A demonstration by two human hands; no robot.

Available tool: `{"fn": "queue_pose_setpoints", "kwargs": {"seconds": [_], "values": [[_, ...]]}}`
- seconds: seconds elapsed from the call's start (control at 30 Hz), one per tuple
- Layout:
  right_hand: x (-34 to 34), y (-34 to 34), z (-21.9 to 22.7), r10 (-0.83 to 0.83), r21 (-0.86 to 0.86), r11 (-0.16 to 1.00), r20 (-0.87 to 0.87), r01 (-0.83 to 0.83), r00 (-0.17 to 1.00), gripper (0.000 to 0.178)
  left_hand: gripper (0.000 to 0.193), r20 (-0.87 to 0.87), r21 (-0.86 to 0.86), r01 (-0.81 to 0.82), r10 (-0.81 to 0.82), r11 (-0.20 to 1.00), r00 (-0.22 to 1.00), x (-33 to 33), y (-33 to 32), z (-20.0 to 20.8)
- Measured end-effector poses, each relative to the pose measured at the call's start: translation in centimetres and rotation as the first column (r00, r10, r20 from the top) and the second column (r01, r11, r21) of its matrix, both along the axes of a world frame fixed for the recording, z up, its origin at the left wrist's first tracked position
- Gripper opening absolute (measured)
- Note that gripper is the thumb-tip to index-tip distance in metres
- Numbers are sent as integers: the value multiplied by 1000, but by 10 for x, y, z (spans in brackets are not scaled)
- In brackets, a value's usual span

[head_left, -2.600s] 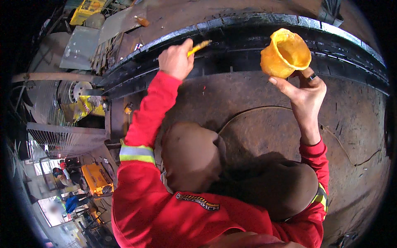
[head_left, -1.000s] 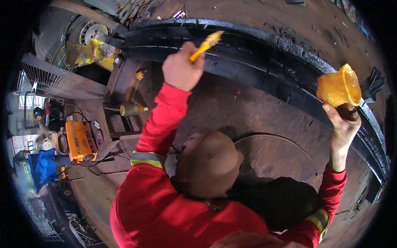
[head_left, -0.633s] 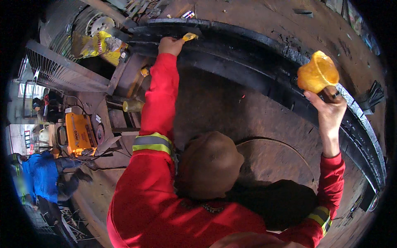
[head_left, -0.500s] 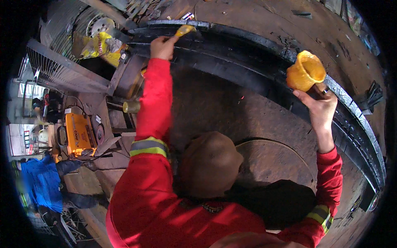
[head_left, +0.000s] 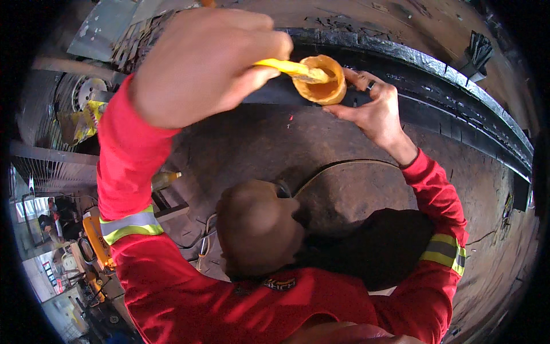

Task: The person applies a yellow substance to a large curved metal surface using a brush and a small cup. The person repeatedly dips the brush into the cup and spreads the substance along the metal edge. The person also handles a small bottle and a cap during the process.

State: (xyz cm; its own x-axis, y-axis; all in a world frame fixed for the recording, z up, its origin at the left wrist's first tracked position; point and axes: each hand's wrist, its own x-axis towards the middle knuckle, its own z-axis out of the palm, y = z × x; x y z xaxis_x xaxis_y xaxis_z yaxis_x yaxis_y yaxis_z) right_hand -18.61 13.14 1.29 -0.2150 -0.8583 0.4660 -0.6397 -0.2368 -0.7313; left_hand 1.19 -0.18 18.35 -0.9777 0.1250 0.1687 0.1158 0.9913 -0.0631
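My left hand is closed around the yellow handle of a small brush. The brush's smeared end dips into a rough-rimmed orange-yellow cup, tilted so that its inside shows. My right hand grips this cup from its right side, thumb below and fingers above. Just beyond both hands runs a long metal beam, dark and shiny as if wet along its edge. The left hand is close to the camera and hides the beam's left part.
A bundle of dark strips stands beyond the beam. Below the cup, a thin cable curves across the brown metal surface by a rounded brown shape. An orange machine and a slatted metal panel are on the left.
My left hand has drawn back from the beam's far left, bringing the brush to the cup. My right hand has moved the cup leftward, and the view has shifted.
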Motion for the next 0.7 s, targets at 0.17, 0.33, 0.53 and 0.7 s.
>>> {"fn": "queue_pose_setpoints", "kwargs": {"seconds": [0.17, 0.33, 0.53, 0.7], "values": [[5, 2, -2, -14, 50, 999, -27, 15, 1000, 62, 21, 96, -20, -19, 21, 1000, 995, -21, -2, -28], [-2, 1, -9, -108, -7, 994, -72, 108, 991, 62, 15, 119, 405, -246, 216, 881, 969, -5, -30, -26], [-1, -1, -14, -120, 39, 992, -62, 123, 991, 60, 16, 139, 628, -370, 369, 684, 919, 18, -31, -62], [0, -1, -13, -145, 74, 986, -56, 149, 988, 60, 16, 37, 810, -278, 429, 516, 903, 35, -40, -111]]}}
